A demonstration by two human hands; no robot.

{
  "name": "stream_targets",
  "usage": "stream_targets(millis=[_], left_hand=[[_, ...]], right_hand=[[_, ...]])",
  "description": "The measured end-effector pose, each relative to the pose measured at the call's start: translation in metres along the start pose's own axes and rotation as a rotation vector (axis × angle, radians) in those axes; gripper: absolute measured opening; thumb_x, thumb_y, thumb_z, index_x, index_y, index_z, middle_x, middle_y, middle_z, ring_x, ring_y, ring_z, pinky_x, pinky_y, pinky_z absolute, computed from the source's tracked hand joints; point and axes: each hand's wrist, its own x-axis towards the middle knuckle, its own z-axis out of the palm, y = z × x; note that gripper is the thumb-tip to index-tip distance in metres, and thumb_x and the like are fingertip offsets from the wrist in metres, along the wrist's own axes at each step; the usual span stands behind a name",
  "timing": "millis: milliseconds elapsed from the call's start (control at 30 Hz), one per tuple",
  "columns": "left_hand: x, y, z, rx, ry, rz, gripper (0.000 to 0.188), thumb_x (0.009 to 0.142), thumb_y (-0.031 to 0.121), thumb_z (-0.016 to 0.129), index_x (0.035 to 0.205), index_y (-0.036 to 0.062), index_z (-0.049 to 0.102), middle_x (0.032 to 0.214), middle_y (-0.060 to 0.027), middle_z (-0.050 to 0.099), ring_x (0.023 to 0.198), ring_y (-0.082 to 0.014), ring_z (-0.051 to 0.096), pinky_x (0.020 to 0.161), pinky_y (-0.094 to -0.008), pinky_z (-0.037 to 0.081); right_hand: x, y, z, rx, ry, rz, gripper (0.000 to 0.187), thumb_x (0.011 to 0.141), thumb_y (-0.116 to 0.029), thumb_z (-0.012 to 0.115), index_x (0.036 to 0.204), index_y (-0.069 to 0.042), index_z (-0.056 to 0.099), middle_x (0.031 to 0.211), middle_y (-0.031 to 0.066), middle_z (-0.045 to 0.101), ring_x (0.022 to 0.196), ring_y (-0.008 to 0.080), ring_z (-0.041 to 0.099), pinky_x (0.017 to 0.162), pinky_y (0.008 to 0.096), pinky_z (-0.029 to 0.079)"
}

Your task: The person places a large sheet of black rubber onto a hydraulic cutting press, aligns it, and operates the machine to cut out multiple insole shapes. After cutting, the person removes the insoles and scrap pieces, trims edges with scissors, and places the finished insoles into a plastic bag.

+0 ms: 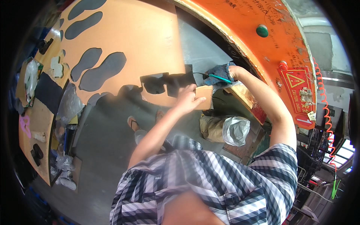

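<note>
My left hand has its thumb stretched out and its fingertips at a dark piece by the near edge of a peach-coloured sheet. My right hand reaches farther out, close under the orange machine. Blue fabric, a glove or a cloth, covers its fingers, and I cannot make out their grip. Along that fabric runs a thin teal strip. Shoe-sole-shaped holes in the sheet show dark grey beneath. A cut-out gap lies left of the dark piece.
An orange machine arches over the far right, with a green button, a red knob and a warning sign. A pale sack stands below my right arm. At left, a wooden table carries scraps and plastic bags.
</note>
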Motion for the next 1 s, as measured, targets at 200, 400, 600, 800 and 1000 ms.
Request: stream_targets(millis=[200,400,600,800,1000], left_hand=[[-0.005,0.003,-0.001,0.011,0.006,0.024,0.041,0.078,0.039,0.063,0.096,0.0016,0.065,0.097,-0.0115,0.052,0.098,-0.0271,0.048,0.083,-0.0382,0.032],[-0.008,0.002,-0.009,0.088,-0.009,0.048,0.042,0.077,0.039,0.064,0.087,-0.0021,0.064,0.093,-0.0107,0.050,0.095,-0.0265,0.048,0.082,-0.0378,0.032],[-0.006,-0.007,-0.014,0.074,-0.068,0.020,0.046,0.076,0.041,0.066,0.074,-0.0049,0.064,0.096,-0.0132,0.051,0.097,-0.0282,0.047,0.083,-0.0379,0.032],[-0.028,0.000,-0.017,0.113,-0.044,0.075,0.041,0.076,0.039,0.066,0.078,-0.0016,0.064,0.091,-0.0102,0.050,0.092,-0.0259,0.048,0.079,-0.0370,0.032],[-0.054,0.011,-0.022,0.149,-0.089,0.089,0.037,0.078,0.036,0.065,0.080,-0.0010,0.065,0.093,-0.0102,0.056,0.089,-0.0258,0.051,0.079,-0.0363,0.035]], right_hand=[[-0.011,-0.029,0.007,-0.695,0.004,-0.392,0.029,0.076,-0.028,0.059,0.089,-0.003,0.063,0.094,0.0193,0.063,0.083,0.0373,0.058,0.067,0.0384,0.047],[0.058,0.046,0.025,-0.678,0.016,-0.745,0.025,0.072,-0.014,0.062,0.096,-0.005,0.064,0.094,0.0192,0.061,0.084,0.0341,0.058,0.071,0.0389,0.047],[0.040,0.030,0.052,-0.258,0.297,-0.382,0.031,0.081,-0.030,0.051,0.098,-0.007,0.064,0.095,0.0190,0.063,0.088,0.0371,0.059,0.079,0.0401,0.047],[0.010,-0.013,0.046,-0.537,0.190,-0.523,0.023,0.078,-0.026,0.055,0.085,-0.006,0.063,0.090,0.0163,0.063,0.082,0.0354,0.059,0.068,0.0400,0.047],[0.002,-0.032,0.046,-0.440,0.008,-0.663,0.042,0.081,-0.041,0.062,0.103,-0.005,0.059,0.096,0.0183,0.061,0.077,0.0309,0.056,0.067,0.0390,0.044]])
